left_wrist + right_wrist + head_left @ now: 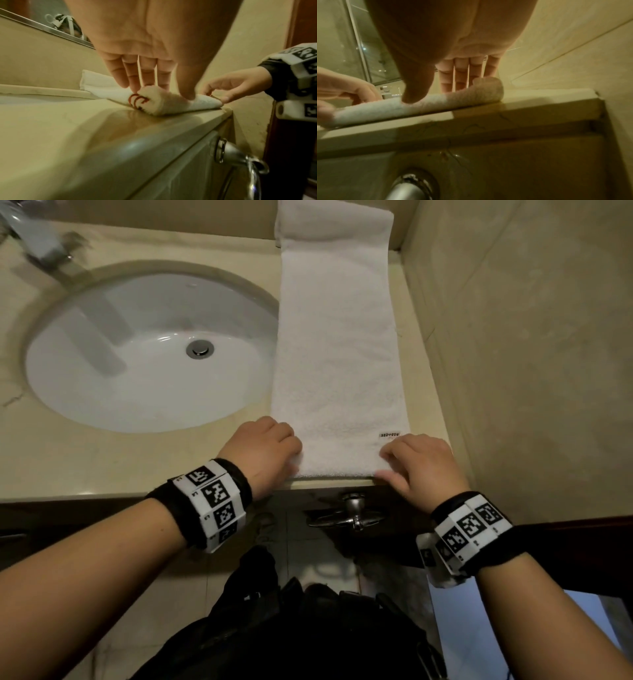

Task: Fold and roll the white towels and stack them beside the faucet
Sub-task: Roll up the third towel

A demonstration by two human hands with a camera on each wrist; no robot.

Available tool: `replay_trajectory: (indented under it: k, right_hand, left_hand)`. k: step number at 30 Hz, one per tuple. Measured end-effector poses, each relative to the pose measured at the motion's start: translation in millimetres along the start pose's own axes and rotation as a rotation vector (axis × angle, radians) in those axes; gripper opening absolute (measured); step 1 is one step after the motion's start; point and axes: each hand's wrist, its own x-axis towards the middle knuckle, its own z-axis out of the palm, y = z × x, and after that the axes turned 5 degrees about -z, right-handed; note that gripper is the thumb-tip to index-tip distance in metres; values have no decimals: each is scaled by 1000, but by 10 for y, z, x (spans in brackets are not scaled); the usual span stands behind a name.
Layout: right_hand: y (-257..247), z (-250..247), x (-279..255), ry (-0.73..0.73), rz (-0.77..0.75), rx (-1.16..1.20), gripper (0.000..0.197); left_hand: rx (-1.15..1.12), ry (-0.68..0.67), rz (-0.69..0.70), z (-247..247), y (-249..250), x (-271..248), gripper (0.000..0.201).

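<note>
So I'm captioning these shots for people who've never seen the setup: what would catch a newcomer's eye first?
The long white towel, folded into a strip on the counter right of the oval sink, running to the back wall. At its near end the left hand and right hand pinch the edge, just starting a roll. Checkered marker bands ring both wrists.

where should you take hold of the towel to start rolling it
At the near short edge of the towel, by the counter front, one hand at each corner, coming from the front. It lies folded in a long strip running away toward the wall. The left hand and right hand already pinch that curled end.
</note>
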Motion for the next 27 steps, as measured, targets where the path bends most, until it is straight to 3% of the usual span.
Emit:
replay_trajectory:
  k: [3,7,11,17,19,21,23,27]
  right_hand:
    - [-9,4,-7,-58,8,11,46]
    - [-5,8,54,13,-21,7,32]
    - [45,-13,185,39,43,16,16]
    - [135,-154,536,-112,303,156,26]
    - [124,-166,621,-101,324,63,24]
    - [82,-160,658,-4,250,-75,24]
    - [31,-153,679,41,104,-65,23]
    - [-32,-136,681,-162,-132,-26,44]
  left_hand:
    - [96,-152,4,-35,-63,-35,52]
    - [4,-109,25,-79,-91,-10,36]
    - [-221,-159,-168,-102,-218,124,28]
    - [-473,-207,-402,-107,-472,407,31]
    - [-469,-211,-443,-102,-516,514,33]
    - [-396,-207,-445,-88,-546,592,33]
    - [-337,-191,-427,-71,-576,640,29]
    - [-299,-104,-316,-97,-566,697,20]
